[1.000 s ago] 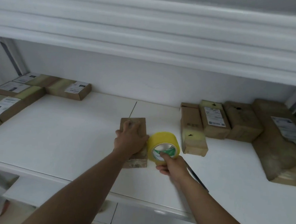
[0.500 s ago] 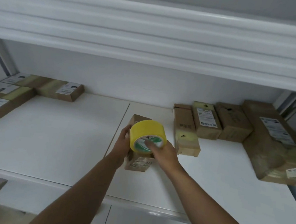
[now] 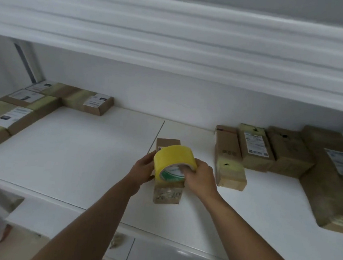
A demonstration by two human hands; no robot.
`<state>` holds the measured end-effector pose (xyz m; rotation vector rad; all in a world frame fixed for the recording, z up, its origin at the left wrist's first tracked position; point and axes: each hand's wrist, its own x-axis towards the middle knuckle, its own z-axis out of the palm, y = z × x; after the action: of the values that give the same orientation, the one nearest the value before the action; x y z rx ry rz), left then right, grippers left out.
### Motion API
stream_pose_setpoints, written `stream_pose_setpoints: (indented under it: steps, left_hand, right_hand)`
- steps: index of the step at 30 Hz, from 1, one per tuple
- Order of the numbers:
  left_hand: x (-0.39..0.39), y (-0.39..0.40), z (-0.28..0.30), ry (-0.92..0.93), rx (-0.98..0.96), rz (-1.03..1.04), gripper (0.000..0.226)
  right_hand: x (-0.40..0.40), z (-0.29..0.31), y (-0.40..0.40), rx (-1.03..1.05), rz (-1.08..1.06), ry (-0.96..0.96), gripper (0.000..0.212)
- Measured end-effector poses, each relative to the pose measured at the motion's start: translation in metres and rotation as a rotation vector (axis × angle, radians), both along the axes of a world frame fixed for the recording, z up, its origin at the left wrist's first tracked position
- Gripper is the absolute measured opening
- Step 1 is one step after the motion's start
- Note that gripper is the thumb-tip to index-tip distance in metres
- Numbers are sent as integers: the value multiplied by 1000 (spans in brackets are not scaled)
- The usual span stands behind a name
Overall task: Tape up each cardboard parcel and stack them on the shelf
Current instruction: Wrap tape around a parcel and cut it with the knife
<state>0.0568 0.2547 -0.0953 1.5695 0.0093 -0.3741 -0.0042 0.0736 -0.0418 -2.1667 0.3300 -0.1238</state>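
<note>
Yellow tape roll (image 3: 173, 162) is held over the small cardboard parcel (image 3: 167, 195), which lies mid-shelf near the front edge of the white shelf (image 3: 74, 157). Right hand (image 3: 200, 178) grips the roll, fingers hooked into its core. Left hand (image 3: 142, 169) is curled against the parcel's left side, steadying it; its fingertips are hidden behind the roll. Judged step: starting a strip across the parcel. Recommended practice: anchor the free end firmly on one face, keep the box pinned, draw the roll straight along the seam. Materials: glossy tape with a green-printed core; matt brown board, creased at the near end. Other boxes, several banded in yellow, lie in rows at far left (image 3: 31, 104) and right (image 3: 255, 147), well apart from the work
</note>
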Motion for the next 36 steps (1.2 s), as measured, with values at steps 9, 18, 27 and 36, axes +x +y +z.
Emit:
stream_pose_setpoints:
  steps: [9,18,27,36]
  left_hand:
    - [1,-20,8,111,-28,74,19]
    - [-4,-34,10,-24,213,62,49]
    - [-6,-32,23,-57,391,36,47]
    - [-12,-48,27,-11,425,144,35]
  right_hand:
    - [-8,-17,11,515,-198,-38,6]
    - [-8,-18,-1,592,-169,24,22]
    - [-9,-30,3,768,-210,-36,8]
    - [-8,-30,-2,712,-154,104,41]
